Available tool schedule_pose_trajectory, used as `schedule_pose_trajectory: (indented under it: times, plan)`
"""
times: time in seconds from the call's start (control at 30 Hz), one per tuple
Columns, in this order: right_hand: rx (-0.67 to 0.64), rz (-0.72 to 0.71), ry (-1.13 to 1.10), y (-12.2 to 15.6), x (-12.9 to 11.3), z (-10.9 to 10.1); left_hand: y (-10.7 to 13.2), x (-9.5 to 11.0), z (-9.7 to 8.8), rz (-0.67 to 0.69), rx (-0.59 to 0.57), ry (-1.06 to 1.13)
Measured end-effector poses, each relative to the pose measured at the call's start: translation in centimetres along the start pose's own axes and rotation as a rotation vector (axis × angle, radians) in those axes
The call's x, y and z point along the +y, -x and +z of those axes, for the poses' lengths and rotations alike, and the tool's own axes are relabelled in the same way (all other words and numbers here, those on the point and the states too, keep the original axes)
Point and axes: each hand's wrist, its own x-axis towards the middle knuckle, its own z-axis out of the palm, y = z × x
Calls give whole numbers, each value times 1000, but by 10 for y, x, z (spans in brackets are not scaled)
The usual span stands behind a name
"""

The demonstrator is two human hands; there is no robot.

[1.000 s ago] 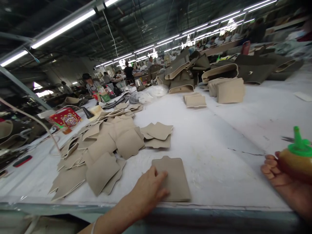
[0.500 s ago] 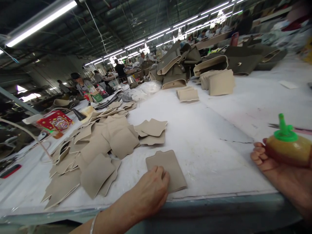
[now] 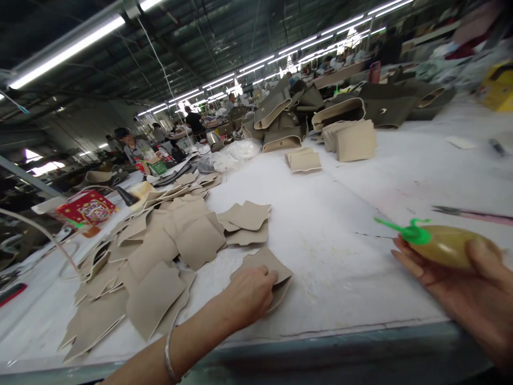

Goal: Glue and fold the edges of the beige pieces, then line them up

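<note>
My left hand (image 3: 249, 293) is closed on a beige cut piece (image 3: 267, 267) near the table's front edge, and the piece bends upward where my fingers pinch it. My right hand (image 3: 460, 289) holds a yellowish squeeze bottle (image 3: 444, 247) with a green nozzle (image 3: 403, 230), tipped on its side so the nozzle points left. To the left of my left hand lies a loose heap of the same beige pieces (image 3: 160, 251). A few more beige pieces (image 3: 246, 222) lie just beyond the one I hold.
The white table (image 3: 340, 214) stretches away. Stacks of beige pieces (image 3: 304, 159) and olive bags (image 3: 280, 115) stand at the back. A red box (image 3: 86, 208) sits at the left. Scissors (image 3: 473, 214) lie at the right. Other people work far back left.
My left hand has gone from lying flat on the beige piece to pinching and lifting it. The bottle in my right hand has tipped from upright to lying sideways, nozzle leftward.
</note>
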Motion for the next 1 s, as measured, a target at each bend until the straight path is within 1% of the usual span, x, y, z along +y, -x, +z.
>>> schedule_pose_trajectory:
  times: [0.07, 0.1, 0.17, 0.2, 0.27, 0.33, 0.43, 0.53, 0.67, 0.8, 1.0]
  plan:
    - [-42, 118, -103, 8, -6, 6, -8, -8, 0, -110, 11, 8]
    - [-59, 146, -93, 12, -9, 11, -11, -10, 0, -167, 12, 14]
    - [-110, 139, -2, 20, -14, 23, -17, -12, 2, -232, 14, 44]
    - [-145, 125, 36, 24, -16, 30, -19, -12, 3, -230, 25, 69]
    - [-218, 57, 104, 31, -16, 44, -21, -11, 7, -194, 71, 134]
    - [-298, -51, 195, 35, -11, 55, -23, -12, 12, -172, 126, 208]
    - [-418, -203, 375, 39, 0, 66, -25, -17, 21, -154, 187, 306]
    - [-499, -324, 507, 41, 5, 74, -28, -20, 24, -116, 239, 374]
    - [-572, -466, 627, 43, 5, 86, -28, -18, 20, -107, 247, 388]
    - [-617, -551, 710, 44, 7, 97, -26, -15, 15, -118, 243, 383]
    - [-655, -688, 811, 45, 9, 101, -27, -15, 18, -123, 248, 380]
